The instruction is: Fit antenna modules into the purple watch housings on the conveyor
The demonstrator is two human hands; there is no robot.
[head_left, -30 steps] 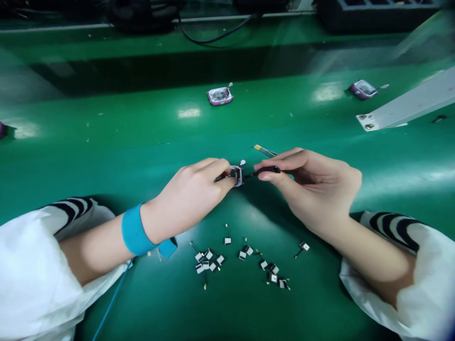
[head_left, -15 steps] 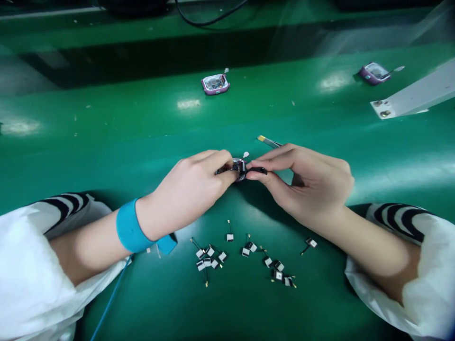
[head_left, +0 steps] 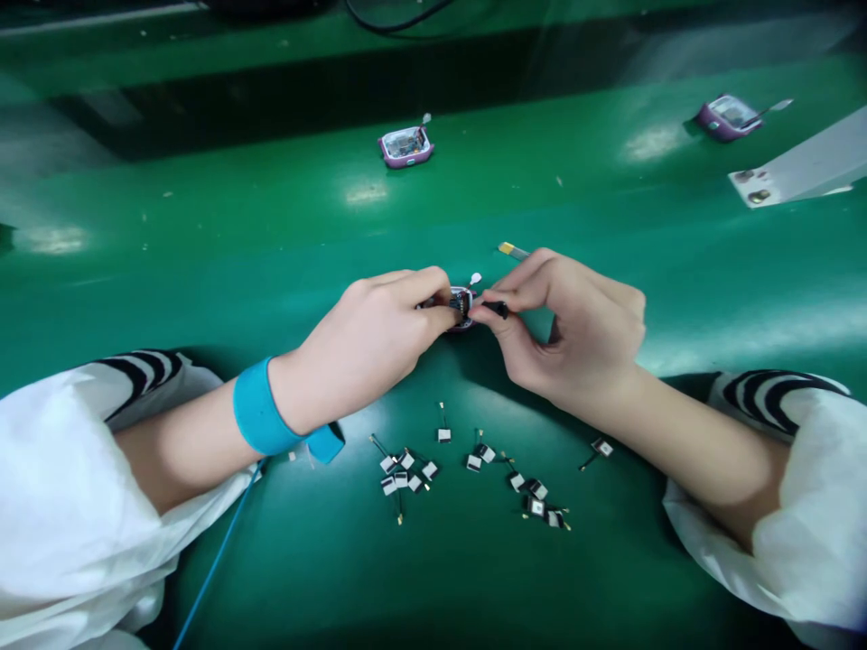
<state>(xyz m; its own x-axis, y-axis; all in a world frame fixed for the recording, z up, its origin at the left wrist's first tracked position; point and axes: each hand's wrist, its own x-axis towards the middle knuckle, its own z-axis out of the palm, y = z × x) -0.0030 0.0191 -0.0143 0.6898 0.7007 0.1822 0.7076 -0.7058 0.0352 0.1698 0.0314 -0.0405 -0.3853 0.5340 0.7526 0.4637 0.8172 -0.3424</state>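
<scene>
In the head view, my left hand [head_left: 379, 338] is closed on a small smartwatch case [head_left: 464, 296], open at the top with circuit parts inside. Its fingers cover the left part of the case, and a white round tab [head_left: 476, 278] sticks up from the far edge. My right hand [head_left: 582, 329] pinches a short black stick-like piece [head_left: 498, 309] between thumb and fingers at the right side of the case. Fingertips hide the end of this piece, so its exact kind is unclear. Behind the right hand, a yellow-ended metal tool [head_left: 513, 250], probably tweezers, lies partly hidden.
Several small antenna modules with leads [head_left: 443, 435] lie scattered on the green table [head_left: 304, 560] in front. Two more purple watch cases [head_left: 406, 149] stand farther back, one near a white metal bracket [head_left: 799, 167] at right. A blue cord [head_left: 220, 560] runs from my left wristband [head_left: 263, 411].
The whole view has shifted slightly. My right hand has turned a little and drawn in, and the black piece shows shorter at the case. The left hand keeps its hold.
</scene>
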